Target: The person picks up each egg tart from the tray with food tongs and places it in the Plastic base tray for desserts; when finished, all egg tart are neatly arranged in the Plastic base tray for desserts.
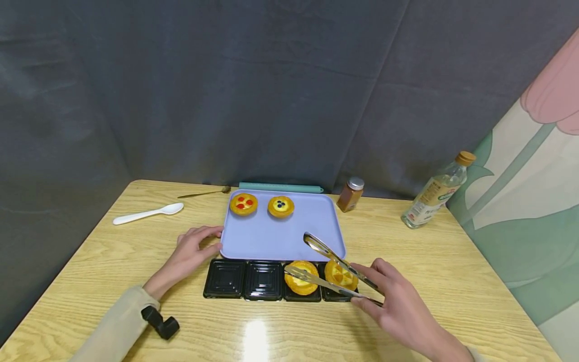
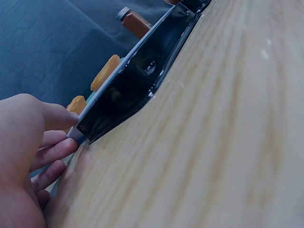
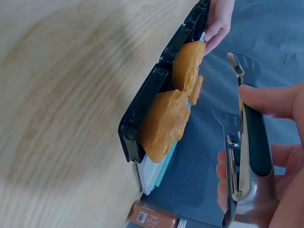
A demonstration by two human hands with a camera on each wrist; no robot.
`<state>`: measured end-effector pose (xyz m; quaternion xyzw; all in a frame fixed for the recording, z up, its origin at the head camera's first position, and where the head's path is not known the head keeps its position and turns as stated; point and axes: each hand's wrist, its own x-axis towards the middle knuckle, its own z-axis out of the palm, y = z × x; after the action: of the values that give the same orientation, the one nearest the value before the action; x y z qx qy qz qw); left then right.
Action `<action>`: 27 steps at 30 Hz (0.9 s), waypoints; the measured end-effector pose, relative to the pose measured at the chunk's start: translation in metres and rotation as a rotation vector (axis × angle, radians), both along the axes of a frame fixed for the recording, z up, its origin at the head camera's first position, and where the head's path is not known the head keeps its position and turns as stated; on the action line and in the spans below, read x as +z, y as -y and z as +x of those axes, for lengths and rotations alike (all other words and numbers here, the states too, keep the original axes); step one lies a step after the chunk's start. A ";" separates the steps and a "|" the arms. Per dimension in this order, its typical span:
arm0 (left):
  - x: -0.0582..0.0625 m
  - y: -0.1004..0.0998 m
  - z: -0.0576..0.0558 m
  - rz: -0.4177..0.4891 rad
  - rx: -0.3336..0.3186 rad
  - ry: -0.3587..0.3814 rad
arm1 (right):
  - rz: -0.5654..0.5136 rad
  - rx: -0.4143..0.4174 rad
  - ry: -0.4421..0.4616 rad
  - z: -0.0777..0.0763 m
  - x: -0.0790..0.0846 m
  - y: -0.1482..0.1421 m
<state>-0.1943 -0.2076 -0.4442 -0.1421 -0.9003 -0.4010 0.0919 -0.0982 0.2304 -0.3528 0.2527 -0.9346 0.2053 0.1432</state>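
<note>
My left hand (image 1: pixel 192 254) grips the left rim of the lavender tray (image 1: pixel 312 216), thumb and fingertips at its edge. On the tray sit a tart with red topping (image 1: pixel 243 204) and a tart with dark blue berries (image 1: pixel 281 207). My right hand (image 1: pixel 402 306) holds metal tongs (image 1: pixel 326 252), their arms spread with nothing between them. They overlap the row of black plastic trays (image 1: pixel 225 279) in the head view. Of these, the two rightmost hold a pale-filled tart (image 1: pixel 300 286), partly hidden by the tongs, and a tart with orange wedges (image 1: pixel 336 271).
Left lie a white spoon (image 1: pixel 147 213) and a thin dark spoon (image 1: pixel 203 193). A teal bar (image 1: pixel 280 187) runs behind the lavender tray. Right of it stand a small brown jar (image 1: pixel 350 195) and a tall clear bottle (image 1: pixel 434 193). Dark curtain (image 1: pixel 249 90) closes off the back.
</note>
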 end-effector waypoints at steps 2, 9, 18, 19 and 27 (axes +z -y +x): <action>0.000 0.000 0.000 0.001 -0.001 -0.003 | -0.005 0.010 -0.008 -0.004 0.000 0.001; 0.000 0.000 0.001 0.005 -0.004 -0.011 | -0.007 0.028 -0.016 -0.019 0.001 0.005; 0.001 0.000 0.000 0.004 0.002 -0.022 | 0.028 0.022 -0.010 -0.042 0.001 0.009; 0.001 0.000 0.001 0.004 0.003 -0.022 | 0.031 0.023 -0.013 -0.045 0.001 0.009; 0.000 0.000 0.000 0.012 0.000 -0.038 | 0.037 0.011 -0.015 -0.069 -0.002 0.015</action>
<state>-0.1946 -0.2072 -0.4441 -0.1492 -0.8960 -0.4036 0.1098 -0.1677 0.2155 -0.3544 0.2619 -0.9357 0.1870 0.1445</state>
